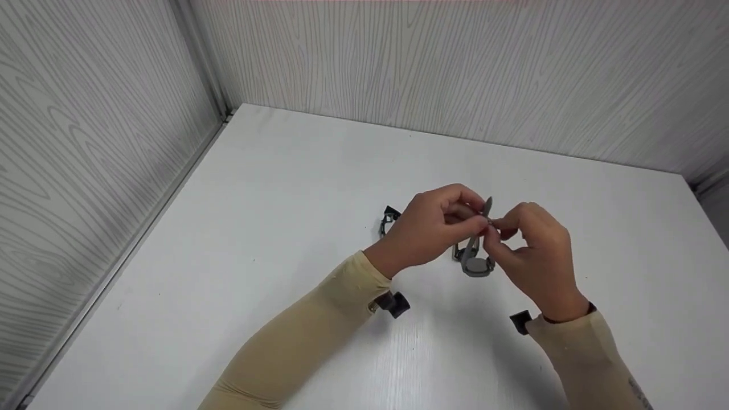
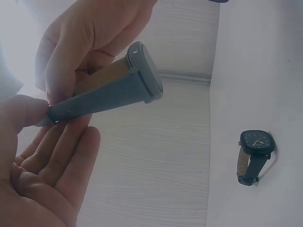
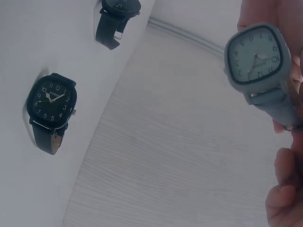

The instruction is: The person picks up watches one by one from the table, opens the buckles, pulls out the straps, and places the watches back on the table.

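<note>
Both hands meet around a grey wristwatch (image 1: 477, 266), its squarish dial face showing in the right wrist view (image 3: 254, 56). My left hand (image 1: 435, 228) pinches the strap between thumb and fingertips. From the other side, my right hand (image 1: 529, 245) also pinches the strap close to the left fingertips. The strap is bent into a loop, with its tan inner side visible in the left wrist view; fingers hide part of where its ends meet. The watch head hangs below the fingers, held above the table.
A black square-faced watch (image 3: 52, 101) lies on the white table (image 1: 273, 199), and a second dark watch (image 3: 120, 7) lies farther off. Wood-grain panels (image 1: 398, 62) stand along the table's back and left. Small black mounts (image 1: 393, 304) sit at both wrists.
</note>
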Demonstrator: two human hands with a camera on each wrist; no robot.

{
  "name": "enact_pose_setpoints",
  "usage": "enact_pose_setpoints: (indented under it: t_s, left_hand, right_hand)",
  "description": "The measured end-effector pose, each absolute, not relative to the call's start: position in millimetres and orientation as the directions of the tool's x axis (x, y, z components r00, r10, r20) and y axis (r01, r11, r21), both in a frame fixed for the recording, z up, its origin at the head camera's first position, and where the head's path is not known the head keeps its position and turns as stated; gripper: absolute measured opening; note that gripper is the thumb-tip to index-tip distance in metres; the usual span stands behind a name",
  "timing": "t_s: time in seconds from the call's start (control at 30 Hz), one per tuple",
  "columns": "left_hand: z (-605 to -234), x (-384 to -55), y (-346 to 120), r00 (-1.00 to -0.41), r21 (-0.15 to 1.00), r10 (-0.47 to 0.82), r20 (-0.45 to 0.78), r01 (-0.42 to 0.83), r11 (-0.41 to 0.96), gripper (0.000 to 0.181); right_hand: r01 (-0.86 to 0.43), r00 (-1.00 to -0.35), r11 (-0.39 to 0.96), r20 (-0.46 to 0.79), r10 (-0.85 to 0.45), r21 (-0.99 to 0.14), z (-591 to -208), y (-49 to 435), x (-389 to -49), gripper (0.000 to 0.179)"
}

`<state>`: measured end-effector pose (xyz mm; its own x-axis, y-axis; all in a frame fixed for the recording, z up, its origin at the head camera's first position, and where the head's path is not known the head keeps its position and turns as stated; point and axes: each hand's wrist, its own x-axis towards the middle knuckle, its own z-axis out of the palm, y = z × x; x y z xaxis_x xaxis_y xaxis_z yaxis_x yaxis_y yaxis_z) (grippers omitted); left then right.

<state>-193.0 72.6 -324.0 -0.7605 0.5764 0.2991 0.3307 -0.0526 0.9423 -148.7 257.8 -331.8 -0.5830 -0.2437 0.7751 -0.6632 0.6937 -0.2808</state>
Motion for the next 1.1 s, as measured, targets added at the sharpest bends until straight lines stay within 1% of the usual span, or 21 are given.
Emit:
enact_pose_setpoints:
  t_s: [0.17, 0.27, 0.43, 0.57, 0.63, 0.73, 0.87, 1.1]
  left_hand:
    - [-313, -187, 68, -0.728, 0.938, 0.613, 0.307, 0.339, -0.069, 0.024]
    - [-304, -181, 65, -0.722, 0.939, 0.620, 0.306, 0.336, -0.073, 0.026]
    - [-301, -178, 66, -0.737, 0.933, 0.602, 0.307, 0.356, -0.040, 0.029]
    - [-315, -186, 70, -0.760, 0.942, 0.583, 0.286, 0.336, -0.023, 0.037]
    - [-322, -191, 73, -0.770, 0.950, 0.581, 0.264, 0.313, -0.016, 0.038]
    - [-327, -195, 74, -0.763, 0.942, 0.589, 0.266, 0.334, 0.007, 0.030]
    - [-327, -196, 73, -0.735, 0.912, 0.604, 0.308, 0.408, 0.032, 0.020]
    - [-327, -197, 72, -0.732, 0.894, 0.587, 0.346, 0.448, 0.031, 0.014]
  right_hand:
    - [-0.651, -0.567, 0.705, 0.797, -0.208, -0.280, -335, 255, -149, 0.012]
    - [-0.651, -0.554, 0.709, 0.809, -0.199, -0.271, -335, 254, -150, 0.013]
    - [-0.647, -0.528, 0.723, 0.826, -0.195, -0.243, -335, 254, -150, 0.012]
    - [-0.641, -0.524, 0.728, 0.831, -0.185, -0.242, -335, 255, -150, 0.013]
    - [-0.638, -0.525, 0.729, 0.833, -0.173, -0.250, -334, 254, -150, 0.013]
    - [-0.637, -0.525, 0.723, 0.838, -0.150, -0.269, -333, 254, -149, 0.013]
    - [-0.641, -0.529, 0.714, 0.836, -0.145, -0.282, -332, 254, -149, 0.011]
    - [-0.638, -0.543, 0.718, 0.824, -0.163, -0.279, -332, 255, -150, 0.010]
